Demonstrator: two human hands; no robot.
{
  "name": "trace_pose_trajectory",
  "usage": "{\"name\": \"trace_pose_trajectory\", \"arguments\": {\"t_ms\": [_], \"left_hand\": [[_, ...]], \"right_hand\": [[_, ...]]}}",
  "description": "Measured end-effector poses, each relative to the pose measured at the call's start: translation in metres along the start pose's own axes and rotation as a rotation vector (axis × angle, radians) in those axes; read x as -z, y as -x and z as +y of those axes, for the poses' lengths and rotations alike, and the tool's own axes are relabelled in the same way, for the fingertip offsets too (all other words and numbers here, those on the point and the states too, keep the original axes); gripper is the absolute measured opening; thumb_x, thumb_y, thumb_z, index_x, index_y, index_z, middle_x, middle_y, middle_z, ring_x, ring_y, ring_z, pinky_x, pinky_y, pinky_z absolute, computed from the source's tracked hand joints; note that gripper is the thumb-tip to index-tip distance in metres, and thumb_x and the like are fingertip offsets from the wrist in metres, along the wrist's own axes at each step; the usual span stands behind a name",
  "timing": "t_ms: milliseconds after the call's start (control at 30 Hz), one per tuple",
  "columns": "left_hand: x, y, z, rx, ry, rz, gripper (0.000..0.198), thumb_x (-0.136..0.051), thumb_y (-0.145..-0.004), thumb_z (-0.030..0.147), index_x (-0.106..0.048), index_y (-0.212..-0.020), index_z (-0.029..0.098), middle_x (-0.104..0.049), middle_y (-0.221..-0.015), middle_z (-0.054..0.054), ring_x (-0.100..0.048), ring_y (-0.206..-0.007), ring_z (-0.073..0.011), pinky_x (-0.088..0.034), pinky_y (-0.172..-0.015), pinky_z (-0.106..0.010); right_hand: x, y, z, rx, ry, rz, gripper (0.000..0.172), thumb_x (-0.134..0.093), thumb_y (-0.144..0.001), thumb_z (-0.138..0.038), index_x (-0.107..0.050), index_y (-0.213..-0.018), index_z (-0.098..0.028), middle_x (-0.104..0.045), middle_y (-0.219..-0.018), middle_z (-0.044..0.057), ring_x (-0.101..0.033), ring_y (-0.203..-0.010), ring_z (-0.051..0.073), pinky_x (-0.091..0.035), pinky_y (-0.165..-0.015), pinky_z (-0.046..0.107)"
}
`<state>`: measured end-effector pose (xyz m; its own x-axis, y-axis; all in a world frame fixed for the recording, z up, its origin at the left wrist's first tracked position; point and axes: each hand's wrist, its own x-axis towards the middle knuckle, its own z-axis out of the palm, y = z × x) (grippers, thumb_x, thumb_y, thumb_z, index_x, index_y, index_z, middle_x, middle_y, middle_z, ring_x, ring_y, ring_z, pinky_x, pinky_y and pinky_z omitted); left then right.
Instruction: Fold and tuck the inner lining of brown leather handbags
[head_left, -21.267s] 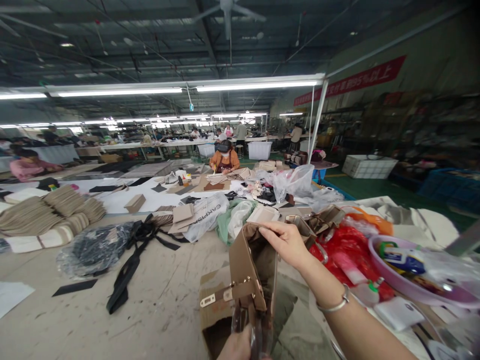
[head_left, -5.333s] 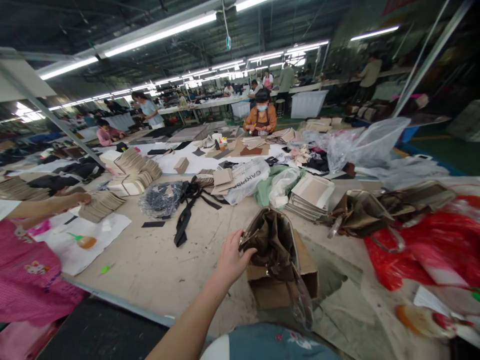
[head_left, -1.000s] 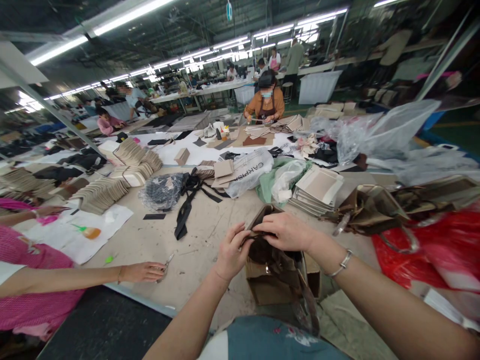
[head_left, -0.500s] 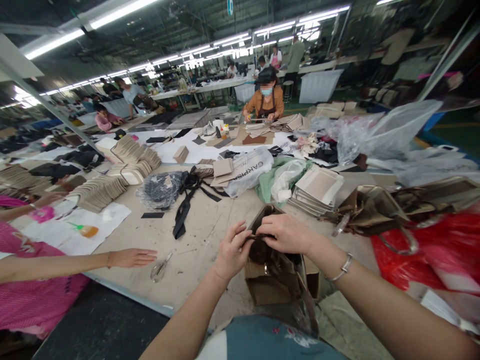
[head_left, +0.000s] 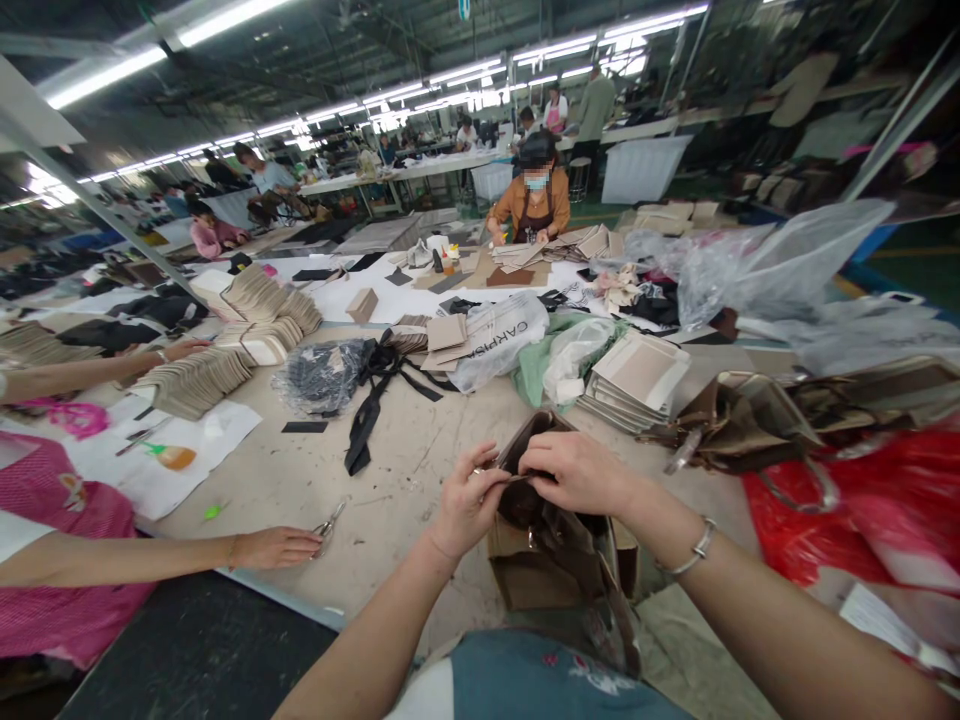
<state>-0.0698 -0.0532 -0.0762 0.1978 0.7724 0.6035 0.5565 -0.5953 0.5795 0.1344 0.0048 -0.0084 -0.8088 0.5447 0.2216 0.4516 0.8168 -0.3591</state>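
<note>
In front of me a brown handbag (head_left: 525, 580) stands on the table with its top open. My left hand (head_left: 469, 500) pinches the edge of the bag's mouth between thumb and fingers. Close beside it, my right hand (head_left: 574, 470) has its fingers curled over the same edge. Both hands are closed and almost touch. The fingers hide the exact spot they grip. A dark strap or flap hangs down the bag's near right side, by my blue-grey clothing.
At the left, a co-worker's hand (head_left: 281, 547) touches small scissors (head_left: 328, 528). Beyond lie a plastic-wrapped bundle (head_left: 319, 378), black straps (head_left: 365, 420) and stacked beige panels (head_left: 630, 375). More brown bags (head_left: 750, 415) and red plastic (head_left: 847, 500) lie to the right.
My hands stay on the bag's edge and shift only slightly. The co-worker's near hand has moved right onto the scissors; their other hand has reached to the stacked pieces.
</note>
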Motion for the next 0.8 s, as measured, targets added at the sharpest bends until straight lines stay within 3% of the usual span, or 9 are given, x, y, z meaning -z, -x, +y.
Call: {"name": "trace_pose_trajectory", "arguments": {"t_ms": [200,367,467,800], "left_hand": [[0.0,-0.002,0.003,0.011,0.025,0.013,0.016,-0.055,-0.082,0.009,-0.065,-0.089,0.019,-0.052,-0.118,-0.009,-0.058,-0.104,-0.0165,-0.052,-0.09,-0.034],[0.001,-0.004,0.004,0.064,0.023,0.028,0.014,-0.055,-0.082,0.011,-0.066,-0.084,0.02,-0.059,-0.107,-0.007,-0.059,-0.098,-0.0154,-0.053,-0.084,-0.031],[0.002,-0.004,0.003,0.093,0.043,0.033,0.014,-0.055,-0.082,0.011,-0.066,-0.083,0.02,-0.06,-0.105,-0.007,-0.061,-0.094,-0.0145,-0.053,-0.08,-0.029],[0.002,-0.005,0.002,0.135,0.056,0.056,0.011,-0.059,-0.081,0.014,-0.066,-0.086,0.02,-0.066,-0.099,-0.006,-0.063,-0.09,-0.0144,-0.053,-0.08,-0.028]], "right_hand": [[0.001,0.002,0.0,-0.015,-0.043,0.019,0.012,-0.055,-0.079,-0.018,-0.064,-0.086,-0.021,-0.064,-0.088,0.004,-0.058,-0.082,0.015,-0.04,-0.072,0.024],[0.002,-0.002,0.0,-0.021,-0.039,0.011,0.017,-0.058,-0.082,-0.027,-0.066,-0.096,-0.022,-0.065,-0.089,0.003,-0.058,-0.082,0.015,-0.04,-0.072,0.025],[0.001,-0.005,0.0,-0.021,-0.027,-0.005,0.016,-0.055,-0.085,-0.031,-0.068,-0.09,-0.022,-0.064,-0.086,0.003,-0.057,-0.08,0.015,-0.039,-0.071,0.025],[-0.005,-0.014,0.001,-0.122,-0.046,0.042,0.009,-0.058,-0.083,-0.024,-0.065,-0.08,-0.02,-0.062,-0.084,0.001,-0.056,-0.08,0.013,-0.038,-0.069,0.024]]}}
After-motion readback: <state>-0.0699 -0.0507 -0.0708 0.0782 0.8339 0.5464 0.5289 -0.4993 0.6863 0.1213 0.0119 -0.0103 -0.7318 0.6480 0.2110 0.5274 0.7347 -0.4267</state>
